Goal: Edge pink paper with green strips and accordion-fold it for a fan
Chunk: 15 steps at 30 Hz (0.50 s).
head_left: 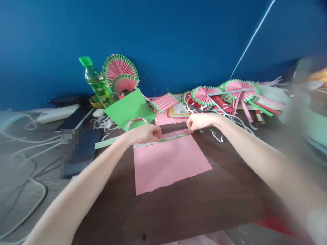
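Note:
A sheet of pink paper [170,162] with a torn near edge lies flat on the dark table. Along its far edge runs a narrow green strip [176,136] with a white strip [146,144] at its left part. My left hand [149,132] is closed, its fingertips down on the strip near the middle of that edge. At the strip's right end my right hand [200,121] pinches with bent fingers. The exact grip of both hands is partly hidden by the fingers. Just behind my left hand a roll of tape [137,123] rests on green paper [131,108].
Pleated pink-and-green paper fans [206,96] lie at the back right, and more fans [120,68] lean on the blue wall beside a green-capped bottle [98,83]. White cables [33,136] run along the left. Paper scraps [217,137] lie right of the pink sheet.

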Motion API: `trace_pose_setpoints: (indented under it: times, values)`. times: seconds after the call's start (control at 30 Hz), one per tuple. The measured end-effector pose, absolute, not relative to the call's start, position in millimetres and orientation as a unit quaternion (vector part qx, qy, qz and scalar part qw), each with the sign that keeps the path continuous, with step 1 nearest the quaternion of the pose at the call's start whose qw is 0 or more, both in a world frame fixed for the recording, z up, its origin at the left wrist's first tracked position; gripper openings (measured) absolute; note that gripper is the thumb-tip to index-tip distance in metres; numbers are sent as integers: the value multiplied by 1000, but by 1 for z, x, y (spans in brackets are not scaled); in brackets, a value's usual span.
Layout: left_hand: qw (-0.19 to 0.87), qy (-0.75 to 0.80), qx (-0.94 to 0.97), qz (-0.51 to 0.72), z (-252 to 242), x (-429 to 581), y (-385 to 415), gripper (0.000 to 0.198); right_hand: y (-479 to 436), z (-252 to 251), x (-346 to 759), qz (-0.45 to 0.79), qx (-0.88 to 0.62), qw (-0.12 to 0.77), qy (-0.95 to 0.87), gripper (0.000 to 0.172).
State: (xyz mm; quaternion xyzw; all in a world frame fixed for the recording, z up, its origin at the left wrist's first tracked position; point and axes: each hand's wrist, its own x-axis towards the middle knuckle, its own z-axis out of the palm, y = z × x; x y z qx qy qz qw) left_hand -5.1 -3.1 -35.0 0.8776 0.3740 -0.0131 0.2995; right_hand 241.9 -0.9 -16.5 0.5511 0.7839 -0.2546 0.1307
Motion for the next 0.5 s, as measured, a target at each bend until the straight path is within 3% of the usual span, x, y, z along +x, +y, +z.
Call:
trace_pose_setpoints:
  times: [0.3,0.5]
  values:
    - [275,382,882,-11,-33,-5,-7,10,3,-18,251,-290,566,117,763,23]
    - [233,433,869,45,-29,6,-20,14,1,-12,250,-283,551,41,784,20]
